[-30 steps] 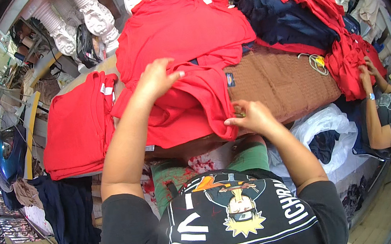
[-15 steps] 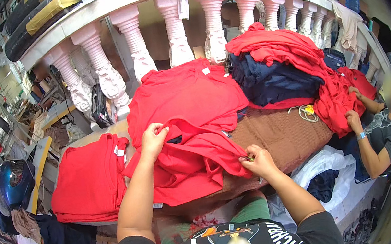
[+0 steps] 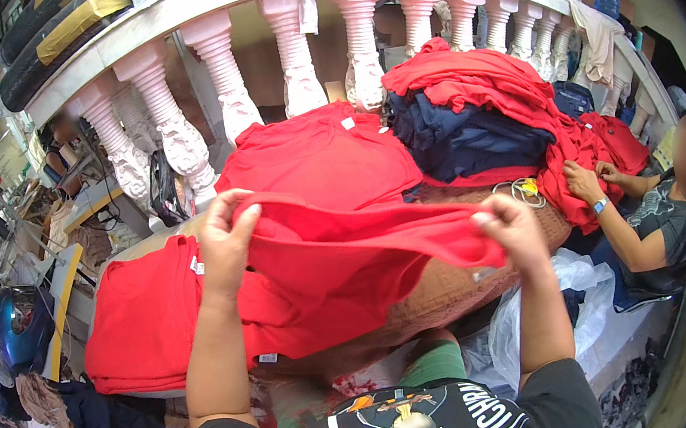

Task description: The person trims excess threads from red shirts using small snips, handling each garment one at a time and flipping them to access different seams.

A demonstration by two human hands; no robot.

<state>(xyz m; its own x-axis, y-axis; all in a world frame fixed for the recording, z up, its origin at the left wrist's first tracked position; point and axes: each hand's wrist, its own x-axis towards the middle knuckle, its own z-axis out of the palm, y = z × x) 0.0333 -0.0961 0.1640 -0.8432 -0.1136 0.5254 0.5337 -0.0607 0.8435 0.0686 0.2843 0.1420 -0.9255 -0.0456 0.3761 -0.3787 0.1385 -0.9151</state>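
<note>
A red shirt (image 3: 340, 253) is stretched between my two hands, lifted above the padded surface. My left hand (image 3: 227, 242) pinches its edge on the left, thumb and fingers closed on the cloth. At the other end my right hand (image 3: 514, 230), slightly blurred, grips the hem. The lower part of the shirt still rests on the surface, with a small white tag (image 3: 268, 358) at its near edge. Just left lies a neat stack of folded red shirts (image 3: 144, 318). Behind the held cloth is a flatter pile of red shirts (image 3: 314, 161) with a white label.
Brown quilted cloth (image 3: 422, 290) covers the work surface. Dark blue garments (image 3: 472, 141) under red ones stand at the back right, by a yellow-and-white cord (image 3: 526, 190). A co-worker's hands (image 3: 586, 186) handle red cloth there. A white balustrade (image 3: 297, 64) runs behind; a plastic bag (image 3: 515, 338) lies below right.
Both hands have risen, and the right has moved further right, pulling the shirt taut. The small yellowish thing seen at my right fingers no longer shows. The co-worker's hands have shifted left.
</note>
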